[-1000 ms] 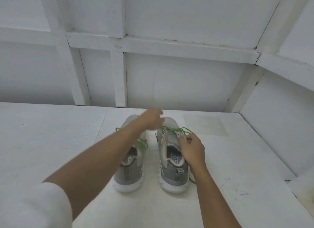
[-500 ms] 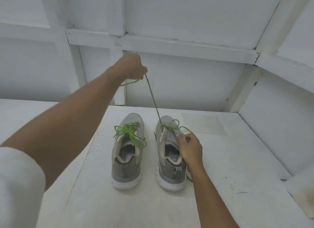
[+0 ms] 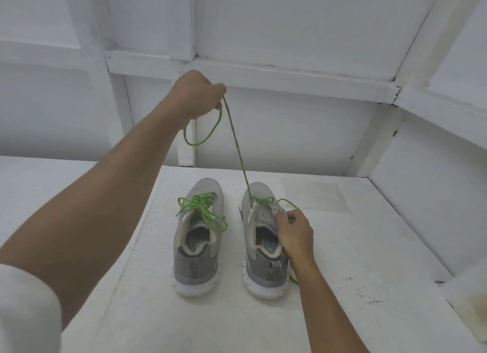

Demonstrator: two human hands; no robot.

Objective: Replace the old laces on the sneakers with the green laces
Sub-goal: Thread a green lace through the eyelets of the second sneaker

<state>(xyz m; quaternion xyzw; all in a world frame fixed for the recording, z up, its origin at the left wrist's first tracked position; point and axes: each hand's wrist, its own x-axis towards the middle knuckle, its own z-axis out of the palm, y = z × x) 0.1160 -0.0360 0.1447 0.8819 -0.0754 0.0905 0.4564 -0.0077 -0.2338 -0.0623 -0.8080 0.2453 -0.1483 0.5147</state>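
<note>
Lace (image 3: 238, 152) taut, L hand (image 3: 196, 94) high

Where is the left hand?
Head view, upper centre: the left hand grips the green lace high above the left sneaker, the lace running down to the right sneaker.

The left sneaker (image 3: 196, 260) and right sneaker (image 3: 259, 271) have grey matt cloth uppers and white, rubbery-looking soles. The laces (image 3: 201, 207) are green braided cord. The table (image 3: 369, 247) is matt white-painted, dark-specked toward its right edge. The sleeve (image 3: 23, 308) is white cloth.
</note>
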